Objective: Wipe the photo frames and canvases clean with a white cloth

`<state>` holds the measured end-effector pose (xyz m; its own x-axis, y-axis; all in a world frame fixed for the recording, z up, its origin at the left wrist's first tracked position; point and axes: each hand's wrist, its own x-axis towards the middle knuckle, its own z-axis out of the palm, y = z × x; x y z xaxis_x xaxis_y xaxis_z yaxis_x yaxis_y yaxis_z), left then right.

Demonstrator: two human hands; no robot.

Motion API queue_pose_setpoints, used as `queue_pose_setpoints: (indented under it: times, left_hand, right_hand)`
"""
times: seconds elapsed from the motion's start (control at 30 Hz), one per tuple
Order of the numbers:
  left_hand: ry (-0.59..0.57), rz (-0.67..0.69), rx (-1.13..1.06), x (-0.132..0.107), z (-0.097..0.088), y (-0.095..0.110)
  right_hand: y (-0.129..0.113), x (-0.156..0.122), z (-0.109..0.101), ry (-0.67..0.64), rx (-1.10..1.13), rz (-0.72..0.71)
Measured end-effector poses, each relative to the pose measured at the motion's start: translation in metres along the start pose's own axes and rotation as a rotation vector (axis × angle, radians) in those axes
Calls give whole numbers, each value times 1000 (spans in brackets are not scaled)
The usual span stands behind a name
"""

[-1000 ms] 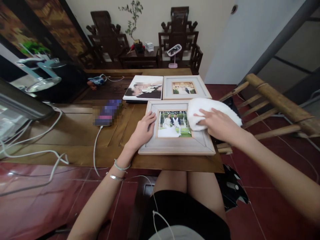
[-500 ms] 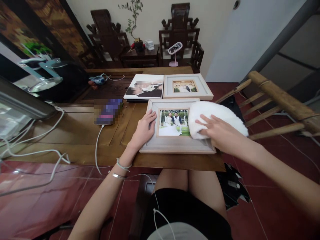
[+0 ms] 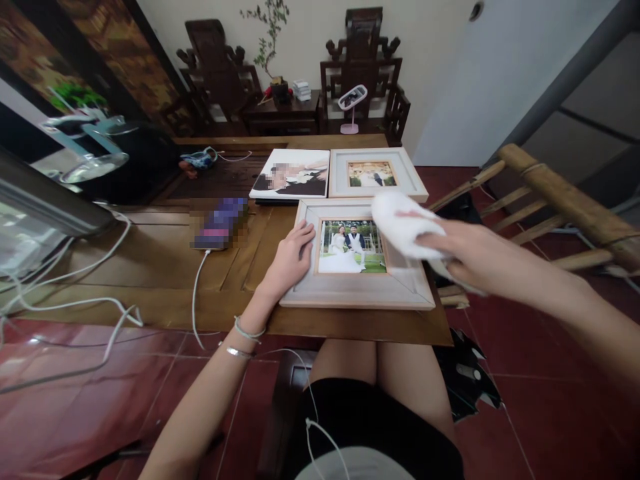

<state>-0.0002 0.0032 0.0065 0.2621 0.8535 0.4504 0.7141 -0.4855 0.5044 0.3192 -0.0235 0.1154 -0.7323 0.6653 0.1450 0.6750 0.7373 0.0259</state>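
Note:
A pale wooden picture frame (image 3: 350, 293) with a wedding photo lies flat at the near edge of the wooden table (image 3: 150, 267). My left hand (image 3: 290, 260) rests flat on its left border, fingers spread. My right hand (image 3: 465, 257) is closed on a bunched white cloth (image 3: 403, 223), held just above the frame's upper right corner. Behind it lie a second framed photo (image 3: 373, 175) and an unframed photo print (image 3: 293, 175).
A phone (image 3: 217, 223) on a white charging cable lies left of the frame. More white cables trail over the table's left side. A bamboo chair (image 3: 550, 207) stands at the right. Dark wooden chairs and a small side table stand at the back wall.
My right hand has gathered the cloth, which lay spread flat over the frame's right side, and lifted it off the frame. The left hand has stayed in place.

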Motion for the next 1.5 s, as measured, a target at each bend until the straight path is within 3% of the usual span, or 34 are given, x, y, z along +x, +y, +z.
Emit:
queue_pose_setpoints:
  times: [0.13, 0.23, 0.33, 0.47, 0.77, 0.9, 1.0, 1.13, 1.27, 1.33, 1.4, 1.5]
  left_hand:
    - [13, -2, 1, 0, 0, -1]
    - [14, -2, 4, -1, 0, -2]
    - [10, -6, -1, -1, -1, -2]
    - [12, -10, -7, -1, 0, -2]
    - [25, -20, -15, -1, 2, -1]
    - [9, -7, -9, -1, 0, -1]
    - [-17, 7, 0, 0, -2, -1]
    - [-32, 10, -1, 0, -2, -1]
    - [-26, 14, -10, 0, -1, -3]
    - [-18, 14, -15, -1, -1, -4]
    - [-17, 12, -14, -1, -1, -4]
    - [-12, 10, -10, 0, 0, -5]
  right_hand:
    - [19, 50, 11, 106, -220, 41]
    - [22, 81, 38, 63, -332, 23]
    - [13, 92, 63, -22, -396, 19]
    - [-14, 77, 68, -108, -360, -19]
    - [-85, 20, 10, -312, 66, -139]
    - [-98, 18, 12, -282, 156, -151]
    - [-90, 29, 33, -249, 106, -44]
    - [-50, 59, 64, -135, 18, 81]
    - [0, 94, 77, -10, -70, 135]
    - [14, 107, 77, -12, -129, 112]
    - [15, 113, 75, -73, -179, 90]
    - [-6, 105, 68, -202, -201, 79]
